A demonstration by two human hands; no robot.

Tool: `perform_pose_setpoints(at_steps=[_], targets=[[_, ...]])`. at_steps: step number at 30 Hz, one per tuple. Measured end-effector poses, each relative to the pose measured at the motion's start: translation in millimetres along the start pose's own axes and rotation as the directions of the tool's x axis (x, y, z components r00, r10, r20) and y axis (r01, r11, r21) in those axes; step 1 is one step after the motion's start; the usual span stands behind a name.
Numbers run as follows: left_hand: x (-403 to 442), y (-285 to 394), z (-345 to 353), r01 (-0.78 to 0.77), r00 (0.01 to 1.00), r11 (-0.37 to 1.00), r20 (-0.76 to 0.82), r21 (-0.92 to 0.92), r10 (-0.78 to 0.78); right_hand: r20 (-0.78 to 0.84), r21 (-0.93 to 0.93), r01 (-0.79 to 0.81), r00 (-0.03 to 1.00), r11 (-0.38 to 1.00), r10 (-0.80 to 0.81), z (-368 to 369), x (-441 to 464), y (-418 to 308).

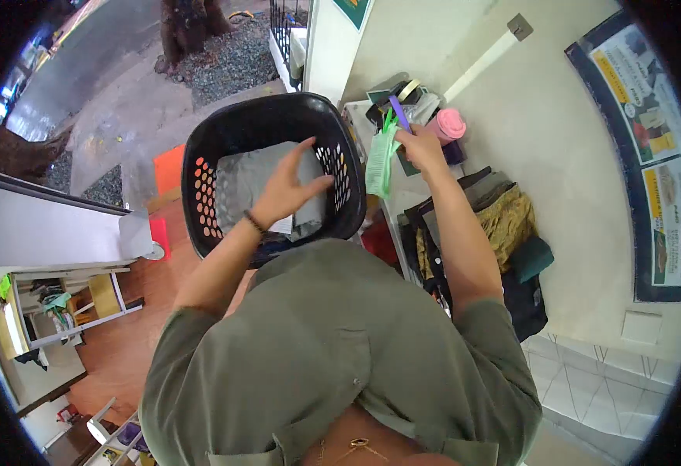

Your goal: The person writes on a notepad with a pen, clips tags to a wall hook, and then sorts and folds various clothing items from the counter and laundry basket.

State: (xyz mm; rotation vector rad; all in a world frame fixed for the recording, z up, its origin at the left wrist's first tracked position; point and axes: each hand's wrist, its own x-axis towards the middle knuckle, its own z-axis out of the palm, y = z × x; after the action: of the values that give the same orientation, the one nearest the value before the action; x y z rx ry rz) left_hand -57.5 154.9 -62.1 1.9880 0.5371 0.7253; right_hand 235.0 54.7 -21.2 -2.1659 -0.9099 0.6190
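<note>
Shelf rack (64,307), between 8 and 9 o'clock, standing on a reddish floor. Tree trunk (189,27), 11 o'clock, gravel about its foot. Orange mat (170,169), near 10 o'clock, just beside the basket's left side. Black basket (304,103), between 10 and 11 o'clock: holes in its side walls, grey cloth (239,182) lying inside, and a white label (282,225) on the cloth. Left hand (284,189), over the basket's mouth: thumb and forefinger spread wide apart, nothing held; whether any fingertip meets the cloth or the wall cannot be told. Back of the hand up, forefinger toward 1 o'clock, thumb toward 2; forearm slanting toward 1 o'clock, dark bracelet (254,222) at the wrist. Pale green packet (379,165), near 1 o'clock, hanging upright just beside the basket's right rim, its face printed with small text. Purple strip (398,114), at the packet's upper end; whether it is gripped cannot be told. Right hand (421,147), between 1 and 2 o'clock: fingers closed, pinching the packet by its upper right edge; forearm extended toward 11 o'clock, elbow bent. Pink roll (450,123), between 1 and 2 o'clock, just beyond the right hand. Clothes pile (505,221), 3 o'clock, right of the right forearm. Poster (655,128), between 2 and 3 o'clock, on the wall.
</note>
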Motion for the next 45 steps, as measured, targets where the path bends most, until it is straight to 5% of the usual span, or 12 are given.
perform_pose_setpoints(at_steps=[2,5,7,10,14,20,27,31,35,38,41,45], targets=[[22,35,18,-0.111,0.994,0.975,-0.037,-0.192,0.106,0.028,0.015,0.117,0.993,0.993,-0.117,2,-11,-33],[38,56,33,0.107,0.993,0.829,0.104,-0.548,-0.060,0.103,0.060,0.278,0.954,0.959,-0.283,13,-39,-84],[43,55,27,0.348,0.934,0.494,0.253,-0.797,-0.250,0.185,0.162,0.290,0.930,0.943,-0.318,20,-49,-101],[37,55,9,0.483,0.839,0.114,0.421,-0.868,-0.345,-0.052,0.191,0.528,0.847,0.827,-0.529,13,-76,-108],[20,51,-13,0.427,0.856,-0.104,0.438,-0.898,-0.276,0.073,0.004,0.694,0.718,0.720,-0.692,-3,-120,-94],[4,50,-25,0.313,0.921,-0.166,0.341,-0.935,-0.186,0.171,-0.402,0.849,0.437,0.343,-0.883,12,-164,-115],[-14,54,-37,0.320,0.908,0.048,0.291,-0.946,-0.302,0.023,-0.285,0.852,0.465,0.440,-0.885,12,-159,-136],[-17,53,-28,0.063,0.997,0.089,0.066,-0.994,0.033,-0.034,-0.339,0.842,0.435,0.420,-0.900,8,-145,-159],[-14,59,-29,0.168,0.985,0.538,0.123,-0.826,-0.119,-0.067,-0.354,0.828,0.442,0.435,-0.895,12,-141,-176],[-7,66,-35,0.359,0.909,0.368,0.233,-0.858,-0.345,-0.158,-0.255,0.819,0.490,0.515,-0.857,18,-142,-173],[-8,69,-42,0.280,0.917,0.246,0.184,-0.928,-0.354,-0.169,0.191,0.737,0.676,0.649,-0.718,18,-159,-158],[-5,76,-54,0.231,0.911,0.233,0.125,-0.945,-0.393,0.043,-0.156,0.898,0.422,0.411,-0.905,18,-167,-125]])
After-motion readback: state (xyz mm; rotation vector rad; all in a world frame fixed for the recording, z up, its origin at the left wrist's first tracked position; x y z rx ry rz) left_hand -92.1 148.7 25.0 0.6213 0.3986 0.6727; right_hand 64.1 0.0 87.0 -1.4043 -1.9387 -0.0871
